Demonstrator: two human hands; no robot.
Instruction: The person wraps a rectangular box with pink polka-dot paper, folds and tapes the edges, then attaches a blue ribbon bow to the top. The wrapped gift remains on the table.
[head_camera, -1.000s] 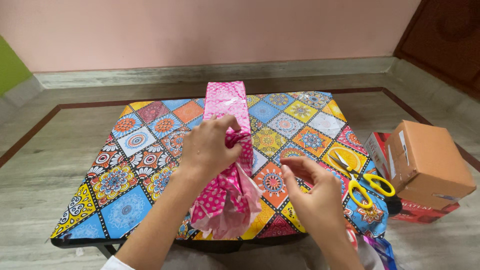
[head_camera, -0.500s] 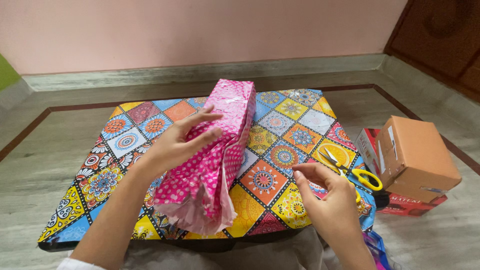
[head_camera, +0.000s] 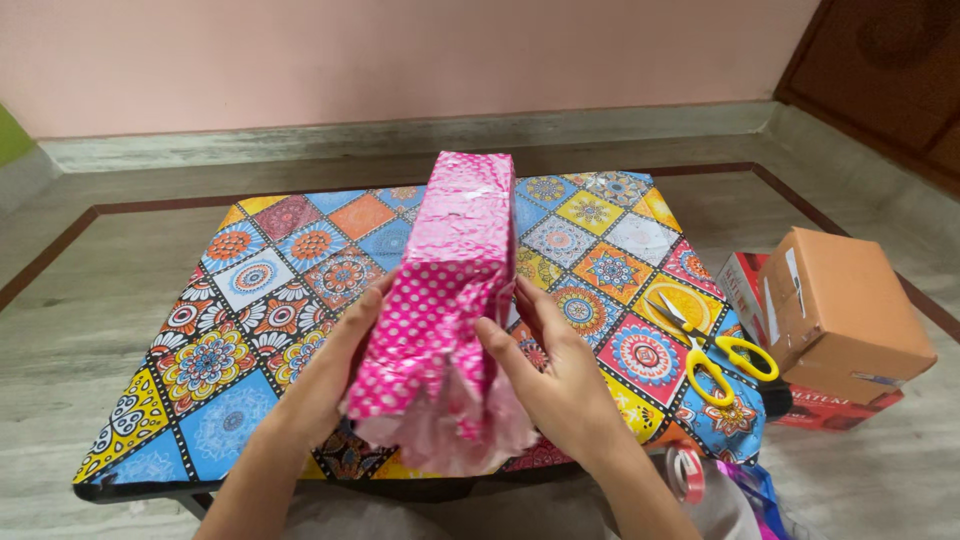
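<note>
Pink dotted wrapped box (head_camera: 450, 270) at mid-surface, near end raised toward the front edge. Left hand (head_camera: 335, 375) and right hand (head_camera: 555, 375) grasp its two long sides, loose wrapping paper (head_camera: 450, 435) flaring between them. Yellow scissors (head_camera: 715, 350) lie near the right edge of the patterned surface (head_camera: 250, 290); cardboard box (head_camera: 850, 310) beyond it.

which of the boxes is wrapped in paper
The long pink polka-dot box held on the table between both hands; the plain brown cardboard box and the red box under it sit unwrapped on the floor.
</note>
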